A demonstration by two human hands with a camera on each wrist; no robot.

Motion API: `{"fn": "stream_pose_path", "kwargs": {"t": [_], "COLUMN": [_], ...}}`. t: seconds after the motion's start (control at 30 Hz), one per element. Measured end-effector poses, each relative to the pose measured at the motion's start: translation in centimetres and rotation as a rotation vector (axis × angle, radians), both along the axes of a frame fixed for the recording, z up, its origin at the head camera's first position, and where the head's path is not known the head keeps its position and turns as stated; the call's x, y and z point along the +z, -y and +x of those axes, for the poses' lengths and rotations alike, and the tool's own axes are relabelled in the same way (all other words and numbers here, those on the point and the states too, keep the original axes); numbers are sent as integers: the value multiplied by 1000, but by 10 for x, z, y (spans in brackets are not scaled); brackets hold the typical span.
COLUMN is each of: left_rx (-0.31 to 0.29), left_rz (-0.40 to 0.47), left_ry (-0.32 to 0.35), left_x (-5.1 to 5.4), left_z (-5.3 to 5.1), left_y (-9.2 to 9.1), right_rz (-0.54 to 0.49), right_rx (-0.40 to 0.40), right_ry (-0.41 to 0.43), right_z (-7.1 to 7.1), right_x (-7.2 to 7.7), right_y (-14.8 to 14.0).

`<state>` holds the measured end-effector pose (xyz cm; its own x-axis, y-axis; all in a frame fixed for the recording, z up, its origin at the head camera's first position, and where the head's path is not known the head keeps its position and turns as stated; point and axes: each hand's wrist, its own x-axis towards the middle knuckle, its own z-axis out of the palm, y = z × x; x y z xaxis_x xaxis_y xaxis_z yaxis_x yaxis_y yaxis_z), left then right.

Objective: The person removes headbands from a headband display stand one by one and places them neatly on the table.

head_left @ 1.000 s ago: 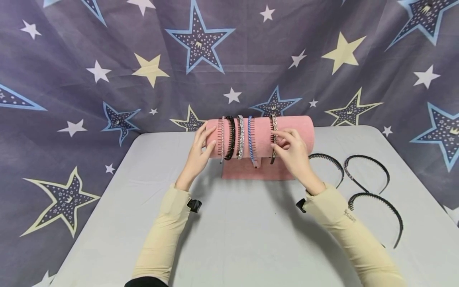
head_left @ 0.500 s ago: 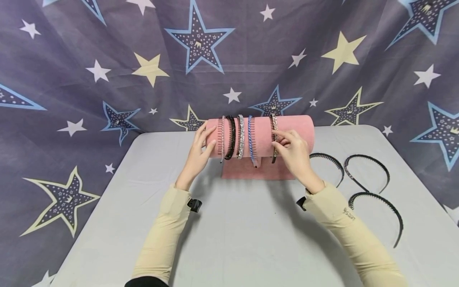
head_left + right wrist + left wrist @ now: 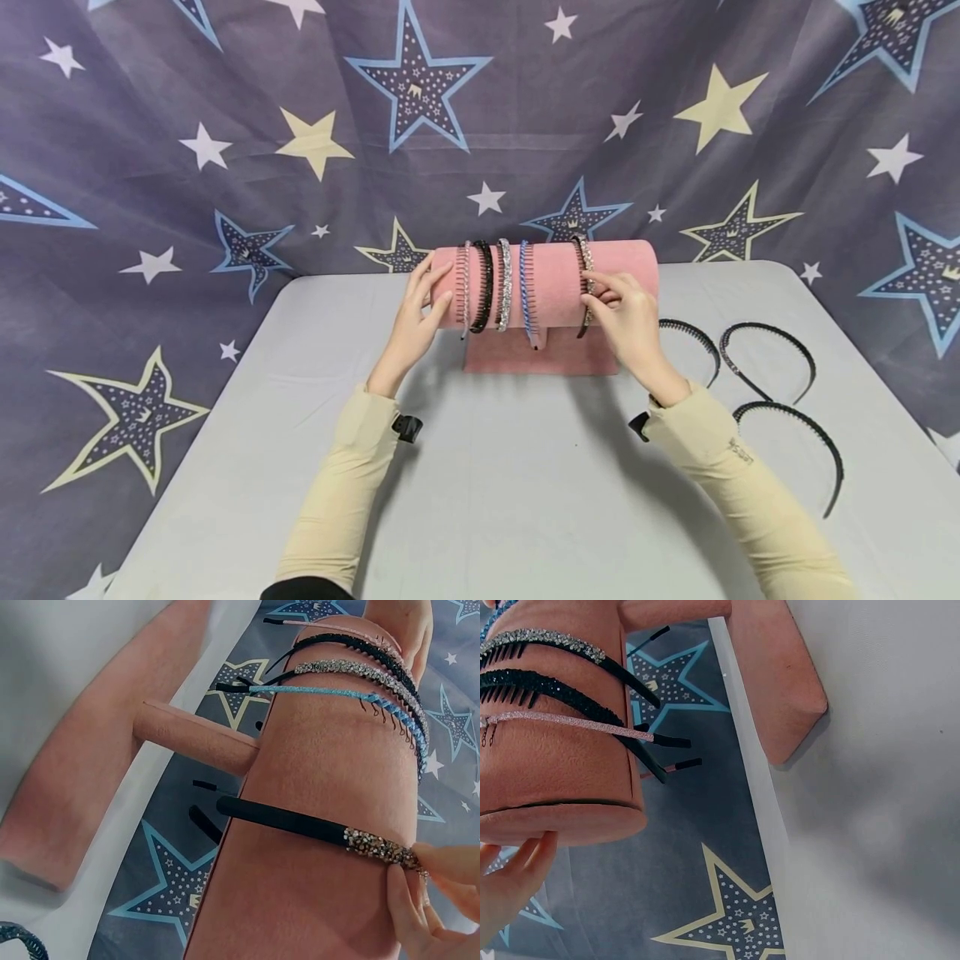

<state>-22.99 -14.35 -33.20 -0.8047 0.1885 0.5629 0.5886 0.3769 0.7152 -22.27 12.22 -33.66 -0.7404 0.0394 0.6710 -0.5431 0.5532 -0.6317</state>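
A pink padded roll stand [image 3: 553, 283] carries several toothed headbands. My left hand [image 3: 415, 321] holds the roll's left end, thumb and a finger at its front; in the left wrist view fingers [image 3: 538, 859] touch the round end face. With thumb and fingertips, my right hand [image 3: 626, 321] pinches a black headband [image 3: 292, 821] with a glittery gold-silver section, which wraps the roll right of centre. Farther left on the roll sit a blue headband [image 3: 525, 292], a silver sparkly headband [image 3: 505, 287], a black beaded headband [image 3: 483, 287] and a pink headband [image 3: 465, 292].
On the right of the grey-covered table [image 3: 480, 500] lie three dark headbands: one [image 3: 693, 333] partly behind my right wrist, one [image 3: 795, 337] farther right and one [image 3: 825, 446] nearer. The stand's pink base [image 3: 540, 354] is under the roll. A star-patterned curtain [image 3: 525, 167] hangs behind.
My right hand has slid the glittery headband a little to the right along the roll, away from the blue one. The left hand has stayed at the roll's left end.
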Motion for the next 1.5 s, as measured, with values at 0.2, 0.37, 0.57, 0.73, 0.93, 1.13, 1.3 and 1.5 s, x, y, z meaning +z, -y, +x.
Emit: {"fn": "stream_pose_path", "kwargs": {"t": [0.2, 0.37, 0.57, 0.73, 0.93, 1.13, 1.3, 1.5], "left_rx": [4, 2, 6, 7, 2, 4, 3, 7], "left_rz": [-5, 1, -6, -17, -9, -10, -3, -2], "left_ry": [1, -7, -18, -33, -26, -29, -31, -30], "left_x": [0, -10, -27, -28, -28, -27, -27, -27], "left_z": [0, -9, -24, -25, -26, -26, -26, -26], "left_y": [0, 4, 10, 11, 10, 10, 10, 10], "right_rz": [-21, -23, -26, -32, -44, -63, -76, -85], "right_rx": [-20, -22, -26, -39, -58, -56, -51, -54], "right_ry": [7, 6, -15, -10, 13, 16, 6, 10], "right_z": [0, 0, 0, 1, 1, 2, 3, 4], "right_x": [-1, -2, -3, -4, -4, -5, -5, -6], "right_y": [-5, -8, -13, -17, -22, -26, -31, -37]}}
